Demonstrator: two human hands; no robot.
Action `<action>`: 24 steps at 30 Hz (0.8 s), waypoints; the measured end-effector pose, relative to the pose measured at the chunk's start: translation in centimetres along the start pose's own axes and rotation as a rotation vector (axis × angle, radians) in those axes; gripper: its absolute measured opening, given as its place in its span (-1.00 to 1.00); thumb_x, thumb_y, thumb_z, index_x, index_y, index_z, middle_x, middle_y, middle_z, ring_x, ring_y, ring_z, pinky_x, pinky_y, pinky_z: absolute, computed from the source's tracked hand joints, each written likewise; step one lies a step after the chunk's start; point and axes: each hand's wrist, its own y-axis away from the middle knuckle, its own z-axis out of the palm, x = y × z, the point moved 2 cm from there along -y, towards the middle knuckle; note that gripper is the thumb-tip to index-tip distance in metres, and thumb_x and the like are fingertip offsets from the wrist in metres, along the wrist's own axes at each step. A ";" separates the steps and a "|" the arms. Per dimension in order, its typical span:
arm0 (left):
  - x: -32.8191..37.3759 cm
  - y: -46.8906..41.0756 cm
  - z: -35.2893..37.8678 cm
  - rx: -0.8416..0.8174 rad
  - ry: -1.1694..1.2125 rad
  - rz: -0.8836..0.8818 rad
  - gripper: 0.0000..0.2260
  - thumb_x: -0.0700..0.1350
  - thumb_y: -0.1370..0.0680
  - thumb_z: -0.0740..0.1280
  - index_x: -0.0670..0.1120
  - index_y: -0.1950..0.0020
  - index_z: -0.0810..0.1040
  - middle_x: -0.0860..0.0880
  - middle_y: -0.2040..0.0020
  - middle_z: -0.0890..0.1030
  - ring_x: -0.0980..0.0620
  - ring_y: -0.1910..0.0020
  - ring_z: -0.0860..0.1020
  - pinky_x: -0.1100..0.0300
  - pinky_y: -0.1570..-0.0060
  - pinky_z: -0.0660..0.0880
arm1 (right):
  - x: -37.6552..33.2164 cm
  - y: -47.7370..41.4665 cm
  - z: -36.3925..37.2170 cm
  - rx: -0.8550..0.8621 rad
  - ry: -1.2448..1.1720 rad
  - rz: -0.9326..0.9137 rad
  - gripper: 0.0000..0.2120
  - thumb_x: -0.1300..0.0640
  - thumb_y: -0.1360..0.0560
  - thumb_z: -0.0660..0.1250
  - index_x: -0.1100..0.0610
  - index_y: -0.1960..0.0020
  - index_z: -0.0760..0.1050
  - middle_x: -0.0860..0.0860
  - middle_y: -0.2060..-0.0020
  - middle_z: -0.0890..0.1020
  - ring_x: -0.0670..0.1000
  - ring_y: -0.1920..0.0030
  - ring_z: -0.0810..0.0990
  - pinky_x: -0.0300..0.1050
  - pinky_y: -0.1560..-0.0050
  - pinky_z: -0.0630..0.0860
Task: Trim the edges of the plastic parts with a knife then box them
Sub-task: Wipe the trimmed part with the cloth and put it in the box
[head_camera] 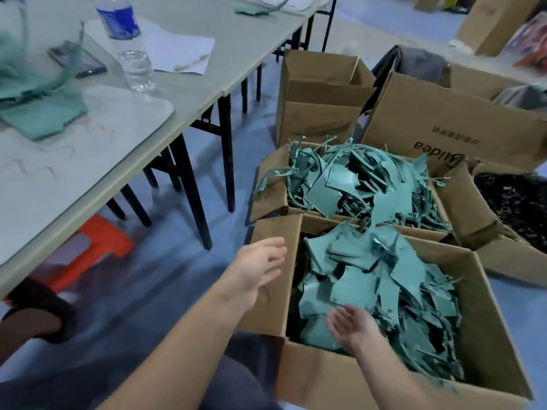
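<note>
A cardboard box [479, 329] on the floor in front of me is heaped with teal plastic parts [370, 279]. My right hand [350, 324] hovers palm up over the near corner of that heap, fingers relaxed and holding nothing. My left hand [260, 264] is spread in front of the box's left flap [275, 232], also holding nothing. Behind it a second box [272, 184] is full of teal parts and thin sprue strips [355, 182]. More teal parts [38, 113] lie on the table [183, 93] at the upper left. No knife shows.
On the table stand a water bottle [127, 39], a phone [77, 60], a white board [124, 119] and paper [177, 48]. Open cardboard boxes [319, 96] stand behind the full ones. An orange stool [88, 250] sits under the table among black legs.
</note>
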 end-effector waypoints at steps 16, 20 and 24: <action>10.1 7.4 -10.8 0.326 0.022 0.509 -0.71 -0.36 -0.54 0.31 -0.02 0.15 0.73 -0.07 0.11 0.76 0.06 0.14 0.72 0.21 0.19 0.64 | 7.7 21.0 26.5 -0.874 0.433 -0.272 -0.80 0.35 -0.50 0.26 0.18 0.21 0.60 0.03 0.44 0.54 -0.06 0.46 0.43 -0.22 0.36 0.43; 13.6 12.2 -17.1 0.424 0.016 0.678 -0.67 -0.43 -0.52 0.38 -0.03 0.24 0.73 -0.11 0.15 0.75 -0.01 0.20 0.71 0.23 0.29 0.64 | 12.6 27.6 32.6 -1.044 0.552 -0.315 -0.78 0.36 -0.52 0.19 0.16 0.10 0.58 -0.01 0.50 0.51 -0.07 0.48 0.42 -0.20 0.36 0.37; 15.2 17.9 -24.9 0.622 0.065 0.758 -0.78 -0.36 -0.39 0.52 -0.03 0.27 0.73 -0.16 0.20 0.74 -0.05 0.28 0.68 0.27 0.40 0.56 | 19.1 32.5 37.7 -1.228 0.707 -0.257 -0.76 0.34 -0.50 0.17 0.14 0.16 0.59 -0.03 0.49 0.48 -0.06 0.44 0.41 -0.19 0.30 0.33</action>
